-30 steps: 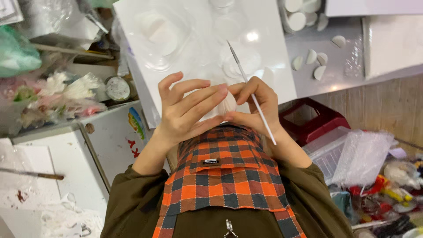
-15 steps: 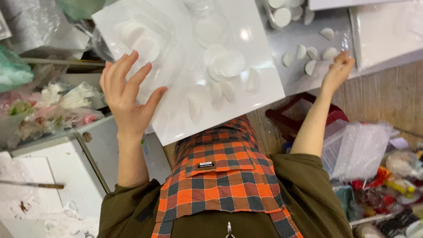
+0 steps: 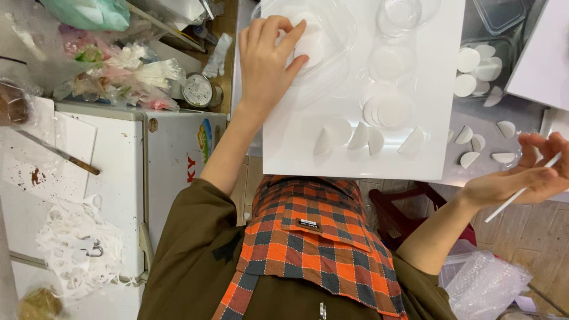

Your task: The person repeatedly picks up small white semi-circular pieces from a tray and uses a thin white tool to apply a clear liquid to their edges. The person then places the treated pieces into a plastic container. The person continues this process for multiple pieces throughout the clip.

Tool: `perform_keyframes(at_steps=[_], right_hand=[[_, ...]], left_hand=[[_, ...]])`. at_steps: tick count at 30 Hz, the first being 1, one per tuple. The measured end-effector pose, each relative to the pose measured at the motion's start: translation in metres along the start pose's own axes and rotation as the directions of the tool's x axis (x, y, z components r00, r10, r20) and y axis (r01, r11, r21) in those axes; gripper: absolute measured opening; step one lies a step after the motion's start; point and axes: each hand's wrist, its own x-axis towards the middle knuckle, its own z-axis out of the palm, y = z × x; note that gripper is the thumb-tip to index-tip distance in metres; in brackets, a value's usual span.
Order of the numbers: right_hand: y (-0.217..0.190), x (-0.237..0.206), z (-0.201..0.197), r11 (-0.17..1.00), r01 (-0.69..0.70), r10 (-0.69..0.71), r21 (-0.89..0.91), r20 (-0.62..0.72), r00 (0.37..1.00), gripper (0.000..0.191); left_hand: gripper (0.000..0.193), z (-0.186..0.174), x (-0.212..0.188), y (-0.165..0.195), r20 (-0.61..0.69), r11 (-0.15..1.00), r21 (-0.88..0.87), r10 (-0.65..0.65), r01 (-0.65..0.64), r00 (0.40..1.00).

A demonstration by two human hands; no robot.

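Observation:
My left hand point(image 3: 268, 56) reaches over the white board point(image 3: 438, 160) and pinches a white round paper piece point(image 3: 312, 46) inside a clear plastic container point(image 3: 335, 26). My right hand point(image 3: 524, 172) hovers off the board's right edge, gripping a thin white stick point(image 3: 517, 195). Several folded white cone-shaped pieces point(image 3: 361, 136) lie along the board's near edge, with a stack of white discs point(image 3: 386, 109) behind them.
More white discs and folded pieces point(image 3: 477, 65) lie on a grey surface to the right. A white cabinet point(image 3: 118, 178) stands on the left with paper scraps, bags of flowers point(image 3: 127, 74) and a round tin point(image 3: 197, 90). A dark red stool point(image 3: 394, 219) and bubble wrap point(image 3: 486, 284) sit below.
My left hand moved from the board's left edge up into the clear container and took hold of a white disc. My right hand drew back from the far right pieces, holding the stick.

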Motion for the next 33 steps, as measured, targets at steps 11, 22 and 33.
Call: perform_keyframes(at_steps=[11, 22, 33], right_hand=[[-0.020, -0.018, 0.029, 0.997, 0.014, -0.020, 0.070, 0.088, 0.996, 0.058], [-0.035, -0.033, 0.051, 0.975, -0.108, 0.083, 0.194, 0.132, 0.988, 0.060], [-0.100, 0.010, 0.119, 0.998, -0.047, 0.014, 0.034, 0.647, 0.763, 0.029]], left_hand=[[0.047, 0.002, 0.001, 0.008, -0.049, 0.998, 0.030, 0.061, -0.060, 0.997], [0.027, 0.002, 0.005, 0.010, -0.077, 0.996, -0.042, 0.075, -0.078, 0.994], [0.013, -0.013, 0.016, 0.000, -0.120, 0.974, -0.227, -0.028, 0.000, 0.992]])
